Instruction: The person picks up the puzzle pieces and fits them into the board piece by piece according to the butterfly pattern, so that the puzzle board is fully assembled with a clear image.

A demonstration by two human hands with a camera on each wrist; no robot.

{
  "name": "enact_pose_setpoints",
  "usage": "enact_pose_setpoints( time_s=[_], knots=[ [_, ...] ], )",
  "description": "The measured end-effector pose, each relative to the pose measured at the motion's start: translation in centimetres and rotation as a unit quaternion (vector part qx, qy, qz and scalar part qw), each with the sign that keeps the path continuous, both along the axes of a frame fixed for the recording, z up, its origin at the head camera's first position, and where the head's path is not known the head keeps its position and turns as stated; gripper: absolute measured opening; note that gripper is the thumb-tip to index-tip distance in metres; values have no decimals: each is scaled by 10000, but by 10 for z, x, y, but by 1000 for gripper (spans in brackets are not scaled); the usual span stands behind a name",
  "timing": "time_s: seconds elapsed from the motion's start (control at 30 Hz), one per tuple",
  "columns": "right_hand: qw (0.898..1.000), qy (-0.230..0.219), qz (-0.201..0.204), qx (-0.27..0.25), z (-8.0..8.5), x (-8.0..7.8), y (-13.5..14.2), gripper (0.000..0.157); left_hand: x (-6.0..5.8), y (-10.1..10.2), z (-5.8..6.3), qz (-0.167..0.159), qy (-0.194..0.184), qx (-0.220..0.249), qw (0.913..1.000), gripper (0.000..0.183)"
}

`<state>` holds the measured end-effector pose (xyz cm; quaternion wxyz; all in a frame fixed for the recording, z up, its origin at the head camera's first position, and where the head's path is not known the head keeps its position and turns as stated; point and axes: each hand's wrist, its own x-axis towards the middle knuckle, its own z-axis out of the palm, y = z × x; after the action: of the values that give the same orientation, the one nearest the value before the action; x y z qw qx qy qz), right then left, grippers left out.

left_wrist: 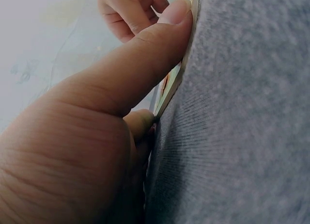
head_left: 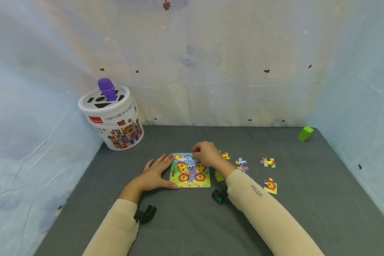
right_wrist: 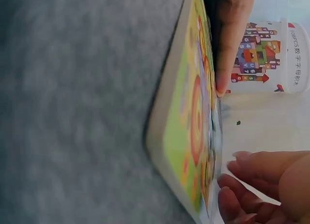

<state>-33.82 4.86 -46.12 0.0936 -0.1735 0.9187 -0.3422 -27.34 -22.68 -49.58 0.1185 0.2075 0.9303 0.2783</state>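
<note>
A square butterfly puzzle board [head_left: 190, 179] lies flat on the grey cloth in front of me. My left hand [head_left: 153, 176] spreads along its left side, thumb at the near left corner and fingers towards the far left corner. In the left wrist view the thumb [left_wrist: 145, 52] rests against the board's edge. Over the far right corner hovers my right hand [head_left: 208, 153], its fingers loosely bent. The right wrist view shows those fingers [right_wrist: 261, 168] close to the board's edge, with nothing visible between them; whether they touch it is unclear. That corner is partly hidden.
Several loose puzzle pieces lie to the right, among them a wing piece [head_left: 268, 163], a butterfly-head piece [head_left: 241, 163] and a corner piece [head_left: 270, 186]. A white block bucket [head_left: 124, 133] stands back left, topped by a purple piece [head_left: 106, 89]. A green block [head_left: 305, 133] sits back right.
</note>
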Motion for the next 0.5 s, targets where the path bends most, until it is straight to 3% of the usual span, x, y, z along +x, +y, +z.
enact_pose_setpoints(
  time_s=[0.17,0.3,0.5],
  knots=[
    [9991,376,173,37,4,2,12,25,-1,1,-2,-15,27,21,10000,126],
    [9938,662,815,372,8,11,19,30,-2,1,-1,-21,13,8,10000,126],
    [9658,717,2064,1398,7,27,17,61,-2,0,0,-57,39,-19,10000,125]
  ],
)
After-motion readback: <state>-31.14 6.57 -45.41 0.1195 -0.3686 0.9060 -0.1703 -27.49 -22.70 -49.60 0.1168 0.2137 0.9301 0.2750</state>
